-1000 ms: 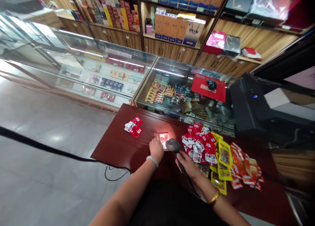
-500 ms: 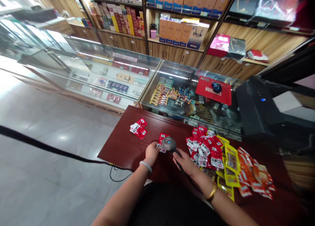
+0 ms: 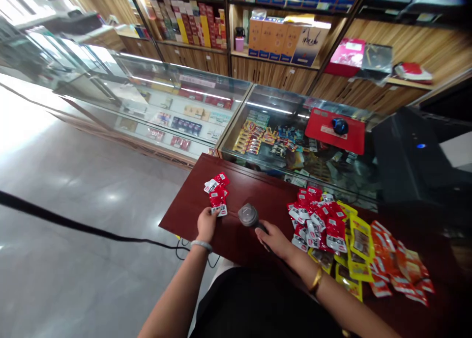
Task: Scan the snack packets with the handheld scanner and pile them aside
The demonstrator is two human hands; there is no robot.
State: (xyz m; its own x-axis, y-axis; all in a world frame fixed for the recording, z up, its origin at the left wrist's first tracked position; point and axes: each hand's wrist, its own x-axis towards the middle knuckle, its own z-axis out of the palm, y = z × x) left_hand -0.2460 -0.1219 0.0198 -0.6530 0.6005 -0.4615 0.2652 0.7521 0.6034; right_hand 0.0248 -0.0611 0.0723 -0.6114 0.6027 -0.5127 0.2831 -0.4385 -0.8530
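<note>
Red-white packet [image 3: 218, 201] at left of table [image 3: 260, 191], near end pinched by left hand [image 3: 206, 225], likely leaving most of face uncovered. Right hand [image 3: 272, 239] grips scanner [image 3: 248, 214] by handle, apparently so head points free. Heaped packets [image 3: 319, 220] rightward, seemingly grouped by colour. Farther: glass counter [image 3: 237, 114].

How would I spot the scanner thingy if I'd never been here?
Find the dark red-brown table, then the person's right hand over it. The scanner sticks out of that hand toward the middle of the table. It is grey with a round head, unlike the shiny red-and-white packets on either side.
</note>
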